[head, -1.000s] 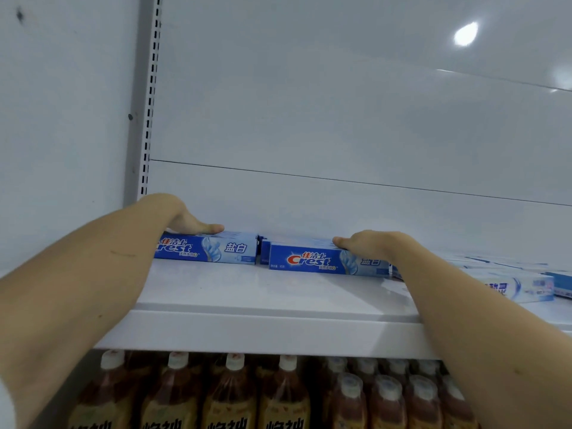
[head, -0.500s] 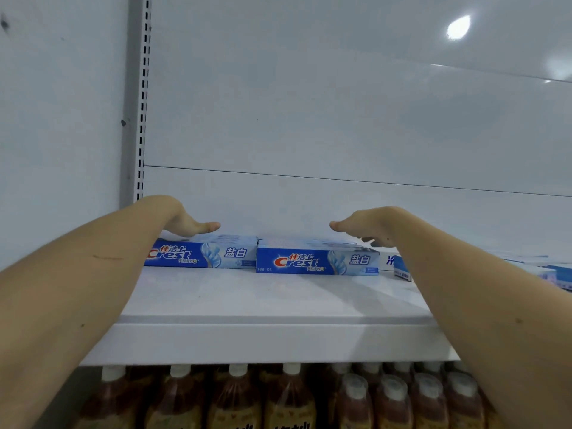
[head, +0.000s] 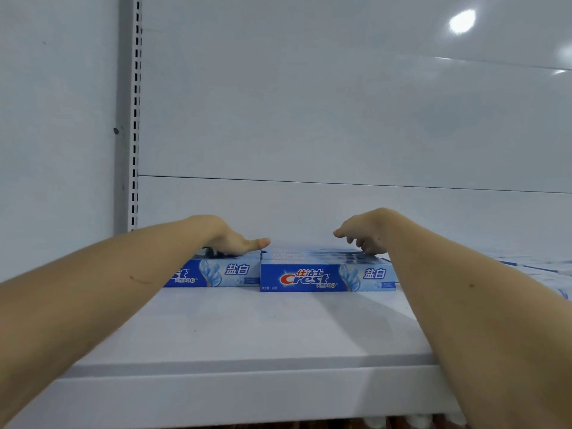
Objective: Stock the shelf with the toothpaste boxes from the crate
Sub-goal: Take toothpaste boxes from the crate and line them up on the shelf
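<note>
Two blue Crest toothpaste boxes lie end to end near the back of the white shelf (head: 247, 335). My left hand (head: 235, 241) rests flat on top of the left box (head: 223, 272), thumb pointing right. My right hand (head: 363, 235) hovers just above the right box (head: 328, 275) with its fingers loosely curled downward, holding nothing. My left forearm hides the left end of the left box. The crate is out of sight.
More toothpaste boxes (head: 532, 267) lie on the shelf at the far right, blurred. A slotted upright (head: 133, 119) and the side wall bound the shelf on the left. Bottle caps (head: 396, 421) peek out below the shelf's front lip.
My right hand has let go of the right box and lifted off it. The right box now sits in line against the left one. The camera has tilted up, hiding most bottles below.
</note>
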Motion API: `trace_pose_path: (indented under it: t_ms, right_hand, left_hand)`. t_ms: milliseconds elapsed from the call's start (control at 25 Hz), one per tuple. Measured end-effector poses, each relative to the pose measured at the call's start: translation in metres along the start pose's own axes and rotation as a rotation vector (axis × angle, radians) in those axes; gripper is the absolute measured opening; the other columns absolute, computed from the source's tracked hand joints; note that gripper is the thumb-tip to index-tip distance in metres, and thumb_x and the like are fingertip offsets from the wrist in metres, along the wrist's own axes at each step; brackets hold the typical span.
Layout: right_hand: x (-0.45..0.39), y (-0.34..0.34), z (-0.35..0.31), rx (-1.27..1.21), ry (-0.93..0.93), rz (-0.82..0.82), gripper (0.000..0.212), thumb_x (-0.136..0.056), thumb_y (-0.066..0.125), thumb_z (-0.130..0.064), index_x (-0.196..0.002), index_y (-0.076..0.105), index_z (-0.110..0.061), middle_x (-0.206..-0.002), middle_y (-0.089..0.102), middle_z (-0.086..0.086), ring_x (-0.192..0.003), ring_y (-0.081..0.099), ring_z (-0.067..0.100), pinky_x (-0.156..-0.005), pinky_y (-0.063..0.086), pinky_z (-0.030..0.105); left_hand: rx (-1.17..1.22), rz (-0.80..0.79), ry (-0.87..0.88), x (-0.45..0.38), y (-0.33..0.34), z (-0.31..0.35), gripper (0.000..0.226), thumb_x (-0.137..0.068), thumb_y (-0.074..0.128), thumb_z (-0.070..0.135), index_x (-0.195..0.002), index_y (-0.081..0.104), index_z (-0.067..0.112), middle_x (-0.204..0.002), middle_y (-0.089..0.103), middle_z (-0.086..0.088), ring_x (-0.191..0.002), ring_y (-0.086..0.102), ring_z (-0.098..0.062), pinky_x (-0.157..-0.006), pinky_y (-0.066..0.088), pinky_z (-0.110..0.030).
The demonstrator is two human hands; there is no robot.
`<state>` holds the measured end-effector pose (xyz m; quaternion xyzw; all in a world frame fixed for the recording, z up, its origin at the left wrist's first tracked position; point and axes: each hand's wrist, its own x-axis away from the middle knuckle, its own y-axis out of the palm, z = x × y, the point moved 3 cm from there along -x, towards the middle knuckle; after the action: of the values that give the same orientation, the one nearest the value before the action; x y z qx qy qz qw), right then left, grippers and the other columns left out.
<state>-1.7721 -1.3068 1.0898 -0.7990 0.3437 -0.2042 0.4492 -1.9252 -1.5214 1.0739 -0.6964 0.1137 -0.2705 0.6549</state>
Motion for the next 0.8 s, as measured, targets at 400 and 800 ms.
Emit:
trace_pose_path:
  t_ms: [400, 800]
  right_hand:
    - [-0.015, 0.002, 0.000, -0.038, 0.019, -0.033, 0.046, -0.097, 0.051, -0.038, -0.120, 0.056, 0.001, -0.113, 0.053, 0.018, -0.097, 0.052, 0.028, -0.095, 0.047, 0.035]
    - [-0.007, 0.005, -0.002, -0.012, 0.030, -0.032, 0.047, -0.101, 0.047, -0.030, -0.134, 0.046, 0.003, -0.103, 0.048, 0.017, -0.084, 0.047, 0.028, -0.077, 0.040, 0.032]
  left_hand:
    - [0.350, 0.058, 0.129, -0.014, 0.000, -0.017, 0.128, -0.042, -0.004, 0.102, -0.144, 0.039, 0.037, -0.153, 0.030, -0.002, -0.146, 0.023, -0.027, -0.115, 0.017, -0.050]
    - [0.084, -0.143, 0.181, 0.016, 0.006, -0.022, 0.110, -0.076, 0.072, 0.055, -0.152, -0.007, 0.047, -0.146, 0.041, -0.002, -0.108, 0.060, -0.021, -0.088, 0.053, -0.032]
